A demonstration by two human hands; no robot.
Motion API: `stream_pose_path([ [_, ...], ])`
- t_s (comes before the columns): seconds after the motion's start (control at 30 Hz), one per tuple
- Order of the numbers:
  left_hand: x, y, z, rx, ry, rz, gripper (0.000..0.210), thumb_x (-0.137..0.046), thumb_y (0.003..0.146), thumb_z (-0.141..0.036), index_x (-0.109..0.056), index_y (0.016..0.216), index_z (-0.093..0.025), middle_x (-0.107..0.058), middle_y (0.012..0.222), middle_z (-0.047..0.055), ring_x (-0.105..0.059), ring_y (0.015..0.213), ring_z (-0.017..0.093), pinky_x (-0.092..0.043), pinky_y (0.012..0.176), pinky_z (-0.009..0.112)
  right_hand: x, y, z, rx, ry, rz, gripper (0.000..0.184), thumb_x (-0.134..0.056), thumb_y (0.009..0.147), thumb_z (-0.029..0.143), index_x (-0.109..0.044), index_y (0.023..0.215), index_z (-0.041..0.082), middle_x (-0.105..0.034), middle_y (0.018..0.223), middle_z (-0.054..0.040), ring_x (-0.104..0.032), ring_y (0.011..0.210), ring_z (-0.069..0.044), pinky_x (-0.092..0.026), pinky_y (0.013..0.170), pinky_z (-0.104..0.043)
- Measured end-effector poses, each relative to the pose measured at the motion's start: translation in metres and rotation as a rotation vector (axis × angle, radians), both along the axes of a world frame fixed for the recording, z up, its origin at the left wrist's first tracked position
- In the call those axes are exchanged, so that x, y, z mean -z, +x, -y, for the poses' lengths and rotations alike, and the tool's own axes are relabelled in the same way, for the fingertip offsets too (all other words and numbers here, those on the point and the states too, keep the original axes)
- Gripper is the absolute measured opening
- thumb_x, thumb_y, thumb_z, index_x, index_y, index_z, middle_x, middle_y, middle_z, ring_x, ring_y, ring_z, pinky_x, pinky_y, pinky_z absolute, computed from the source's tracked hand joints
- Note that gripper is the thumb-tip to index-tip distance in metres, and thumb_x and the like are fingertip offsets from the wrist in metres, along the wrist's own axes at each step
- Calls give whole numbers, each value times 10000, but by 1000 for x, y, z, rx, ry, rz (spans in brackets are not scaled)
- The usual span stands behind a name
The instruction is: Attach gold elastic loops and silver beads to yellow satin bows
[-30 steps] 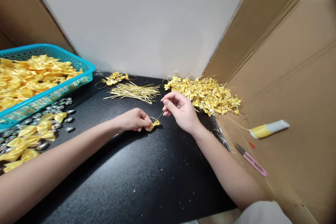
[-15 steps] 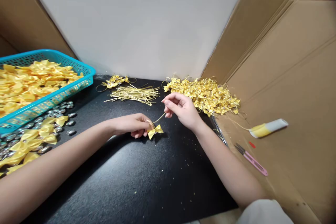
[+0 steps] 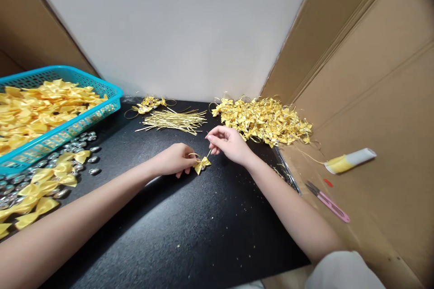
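Note:
Between my two hands is a small yellow ribbon bow (image 3: 202, 165) with a gold cord (image 3: 209, 153) running up from it. My left hand (image 3: 179, 161) is closed at the bow's left side, pinching it with a loop of the cord showing above the fingertips. The cord's upper end is pinched in the fingers of my right hand (image 3: 227, 145), a little above and to the right of the bow. Behind my hands lies a bundle of cut gold cords (image 3: 174, 120). What sits under my left fingertips is hidden.
A blue basket (image 3: 117, 95) full of yellow bows stands left, with loose bows (image 3: 42, 207) and shiny silver beads (image 3: 94, 171) before it. Finished-looking bows with cord loops (image 3: 267, 119) are heaped back right. Pink thread snips (image 3: 328, 203) and a yellow-and-white roll (image 3: 349, 161) lie on cardboard at right.
My right hand has moved slightly down and left, closer to the bow. The cord stretch between the hands looks shorter and steeper. My left hand has shifted slightly, still at the bow.

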State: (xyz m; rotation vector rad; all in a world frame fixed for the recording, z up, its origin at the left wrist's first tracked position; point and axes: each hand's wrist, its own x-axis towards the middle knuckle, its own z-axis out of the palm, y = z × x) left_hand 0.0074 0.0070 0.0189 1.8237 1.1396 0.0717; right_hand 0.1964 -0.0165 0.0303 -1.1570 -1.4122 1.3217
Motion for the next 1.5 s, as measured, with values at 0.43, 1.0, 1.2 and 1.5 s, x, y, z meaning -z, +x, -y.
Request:
stream_pose_path([
  [0.43, -26, -8, 2, 216, 219, 337, 317, -653, 770, -396, -624, 1002, -182, -592, 792, 4, -494, 670, 147, -383, 591, 245, -8, -9, 11, -28, 300, -89, 97, -664, 799, 308, -658, 799, 211, -654, 796, 6, -606, 681, -112, -510, 641, -264],
  [1.0, 9, 8, 1, -487, -358, 916, 307, -792, 662, -359, -722, 863, -139, -542, 618, -26, -332, 521, 68, -288, 492, 200, 3, -7, 11, -30, 426, 239, 94, -641, 826, 239, -705, 776, 192, -707, 796, -9, -544, 636, -114, -422, 607, -253],
  [1.2, 8, 7, 11, -273, -44, 658, 329, -682, 752, -455, -742, 826, -141, -473, 543, -36, -348, 545, 102, -254, 517, 231, 6, -7, 10, 62, 367, 179, 90, -626, 824, 234, -694, 791, 186, -679, 721, -3, -574, 628, -124, -461, 607, -255],
  [1.5, 7, 10, 18, -164, 93, 539, 316, -625, 765, -456, -714, 744, -154, -641, 660, 13, -504, 613, 142, -385, 597, 247, 12, -8, 8, 68, 294, 144, 102, -650, 811, 264, -705, 824, 180, -674, 700, -2, -564, 597, -118, -472, 589, -253],
])
